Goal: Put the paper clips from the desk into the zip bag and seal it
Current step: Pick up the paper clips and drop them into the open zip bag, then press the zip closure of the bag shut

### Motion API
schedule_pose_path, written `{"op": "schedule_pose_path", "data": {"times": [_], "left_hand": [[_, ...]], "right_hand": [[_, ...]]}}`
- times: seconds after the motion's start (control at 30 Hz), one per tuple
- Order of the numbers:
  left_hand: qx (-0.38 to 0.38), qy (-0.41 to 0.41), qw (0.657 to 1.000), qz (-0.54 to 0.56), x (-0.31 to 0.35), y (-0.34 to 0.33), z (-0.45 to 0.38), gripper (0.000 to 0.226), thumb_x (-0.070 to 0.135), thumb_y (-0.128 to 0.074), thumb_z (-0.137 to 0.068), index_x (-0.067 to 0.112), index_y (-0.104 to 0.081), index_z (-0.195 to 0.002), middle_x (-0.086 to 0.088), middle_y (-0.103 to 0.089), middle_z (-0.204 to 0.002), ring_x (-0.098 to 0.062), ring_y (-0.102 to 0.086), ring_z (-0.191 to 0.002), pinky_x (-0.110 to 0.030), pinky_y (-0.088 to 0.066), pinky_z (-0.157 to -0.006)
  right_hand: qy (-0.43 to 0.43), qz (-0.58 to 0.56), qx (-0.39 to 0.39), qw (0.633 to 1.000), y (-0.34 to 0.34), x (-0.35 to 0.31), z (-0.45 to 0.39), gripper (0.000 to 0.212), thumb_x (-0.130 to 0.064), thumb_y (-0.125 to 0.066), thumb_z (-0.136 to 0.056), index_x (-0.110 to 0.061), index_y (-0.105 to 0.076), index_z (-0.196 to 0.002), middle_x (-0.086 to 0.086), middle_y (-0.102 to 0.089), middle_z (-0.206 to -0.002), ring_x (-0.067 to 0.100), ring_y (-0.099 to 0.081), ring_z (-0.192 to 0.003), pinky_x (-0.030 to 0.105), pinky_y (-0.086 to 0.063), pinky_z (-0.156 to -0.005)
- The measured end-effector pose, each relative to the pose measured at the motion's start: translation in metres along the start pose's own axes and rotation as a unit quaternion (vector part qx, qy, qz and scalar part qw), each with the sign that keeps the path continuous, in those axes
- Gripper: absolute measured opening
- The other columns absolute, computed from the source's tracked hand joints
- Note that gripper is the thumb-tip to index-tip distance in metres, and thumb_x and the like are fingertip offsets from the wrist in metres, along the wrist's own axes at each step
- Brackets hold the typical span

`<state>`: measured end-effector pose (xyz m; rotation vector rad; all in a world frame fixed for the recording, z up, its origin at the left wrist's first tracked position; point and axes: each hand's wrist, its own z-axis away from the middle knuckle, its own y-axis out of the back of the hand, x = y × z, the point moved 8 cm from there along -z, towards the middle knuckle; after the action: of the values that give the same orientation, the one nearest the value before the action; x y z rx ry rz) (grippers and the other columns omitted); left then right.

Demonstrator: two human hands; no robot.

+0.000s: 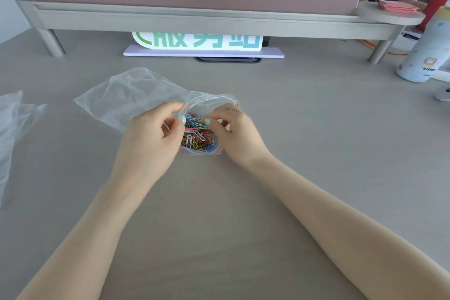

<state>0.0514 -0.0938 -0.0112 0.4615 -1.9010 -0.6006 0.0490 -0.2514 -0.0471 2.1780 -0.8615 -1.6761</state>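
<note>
- The small zip bag (207, 105) lies on the desk (304, 129), right in the middle, between the two hands.
- The colored paper clips (198, 135) sit in a heap inside it. I see no loose clips on the desk.
- The left hand (153, 134) pinches the bag's edge on the left side, thumb and finger curled onto the plastic.
- The right hand (233, 129) pinches the edge on the right side the same way. The two thumbs are near each other over the clips.
- The bag's mouth looks like it faces the person, and the zip strip runs left to right, from one hand to the other. I cannot tell for sure if the strip is pressed closed yet.
- Both hands are equally near, so I think either one could slide along the strip to seal it.
- A bigger clear plastic bag (129, 95) lies flat just behind and to the left, touching or tucked under the small one. It could get caught in the pinch.
- More crumpled clear plastic (14, 124) lies far off at the left edge.
- A white bottle (423, 56) stands well away on the right.
- A gray shelf (194, 19) with a green-lettered sign (197, 41) under it is at the back. Nothing blocks the hands.
</note>
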Motion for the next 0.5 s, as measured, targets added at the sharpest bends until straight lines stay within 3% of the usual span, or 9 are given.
{"op": "schedule_pose_path", "data": {"times": [0.03, 0.1, 0.2, 0.23, 0.3, 0.4, 0.47, 0.5], "left_hand": [[-0.003, 0.000, 1.000, -0.003, -0.001, 0.000, 0.000, 0.025, 0.016, -0.050, -0.089, 0.025, -0.065, -0.107, 0.004, -0.057, -0.060, -0.004, -0.047, -0.050, -0.013, -0.035, -0.049], [-0.008, 0.003, 1.000, -0.012, -0.001, 0.000, -0.001, 0.027, 0.015, -0.048, -0.091, 0.024, -0.065, -0.109, 0.010, -0.056, -0.060, 0.001, -0.047, -0.050, -0.010, -0.032, -0.047], [0.001, -0.007, 0.999, -0.044, 0.008, 0.001, 0.002, 0.028, 0.017, -0.046, -0.093, 0.023, -0.063, -0.114, 0.005, -0.063, -0.077, -0.014, -0.056, -0.070, -0.027, -0.040, -0.061], [0.013, -0.018, 0.997, -0.072, 0.012, 0.001, 0.004, 0.030, 0.017, -0.045, -0.093, 0.023, -0.062, -0.117, 0.001, -0.064, -0.086, -0.023, -0.058, -0.079, -0.031, -0.041, -0.064], [0.027, -0.033, 0.988, -0.150, 0.018, 0.001, 0.006, 0.035, 0.019, -0.042, -0.094, 0.026, -0.056, -0.126, -0.005, -0.062, -0.101, -0.034, -0.058, -0.085, -0.035, -0.040, -0.064], [-0.014, -0.006, 0.965, -0.263, 0.019, -0.008, 0.011, 0.048, 0.027, -0.040, -0.095, 0.033, -0.030, -0.142, -0.006, -0.051, -0.114, -0.033, -0.054, -0.076, -0.032, -0.035, -0.060], [-0.061, 0.014, 0.951, -0.303, 0.017, -0.018, 0.017, 0.061, 0.022, -0.043, -0.093, 0.032, -0.014, -0.146, -0.004, -0.043, -0.122, -0.030, -0.051, -0.075, -0.030, -0.034, -0.060], [-0.075, 0.017, 0.951, -0.299, 0.015, -0.021, 0.020, 0.064, 0.016, -0.044, -0.091, 0.031, -0.014, -0.146, -0.004, -0.041, -0.125, -0.031, -0.053, -0.077, -0.031, -0.035, -0.061]], "right_hand": [[-0.011, -0.006, 0.045, 0.999, 0.009, 0.005, -0.001, 0.005, -0.017, -0.060, -0.085, -0.019, -0.058, -0.081, -0.005, -0.051, -0.091, 0.004, -0.046, -0.074, 0.026, -0.041, -0.073], [-0.056, -0.004, 0.125, 0.991, 0.029, 0.023, -0.002, 0.022, -0.019, -0.067, -0.080, -0.022, -0.049, -0.093, -0.007, -0.044, -0.100, 0.008, -0.045, -0.086, 0.026, -0.040, -0.083], [-0.166, -0.021, 0.093, 0.981, 0.038, 0.051, -0.009, 0.058, -0.027, -0.069, -0.077, -0.021, -0.037, -0.125, -0.007, -0.038, -0.111, 0.018, -0.046, -0.103, 0.033, -0.040, -0.094], [-0.184, -0.018, 0.059, 0.981, 0.036, 0.055, -0.013, 0.063, -0.028, -0.067, -0.078, -0.024, -0.034, -0.131, -0.006, -0.043, -0.111, 0.017, -0.049, -0.099, 0.031, -0.041, -0.089], [-0.176, -0.003, 0.012, 0.984, 0.033, 0.056, -0.020, 0.048, -0.026, -0.060, -0.084, -0.024, -0.044, -0.129, -0.001, -0.059, -0.103, 0.012, -0.053, -0.080, 0.023, -0.041, -0.069], [-0.156, -0.001, 0.014, 0.988, 0.037, 0.051, -0.028, 0.029, -0.014, -0.054, -0.086, -0.019, -0.061, -0.113, 0.004, -0.066, -0.085, 0.011, -0.050, -0.058, 0.016, -0.034, -0.047], [-0.155, -0.014, 0.016, 0.988, 0.038, 0.048, -0.030, 0.028, -0.009, -0.053, -0.083, -0.020, -0.064, -0.107, 0.002, -0.063, -0.076, 0.009, -0.045, -0.051, 0.016, -0.033, -0.042], [-0.153, -0.020, 0.019, 0.988, 0.040, 0.046, -0.031, 0.029, -0.008, -0.052, -0.082, -0.021, -0.065, -0.103, 0.000, -0.062, -0.072, 0.007, -0.044, -0.048, 0.017, -0.034, -0.043]]}}
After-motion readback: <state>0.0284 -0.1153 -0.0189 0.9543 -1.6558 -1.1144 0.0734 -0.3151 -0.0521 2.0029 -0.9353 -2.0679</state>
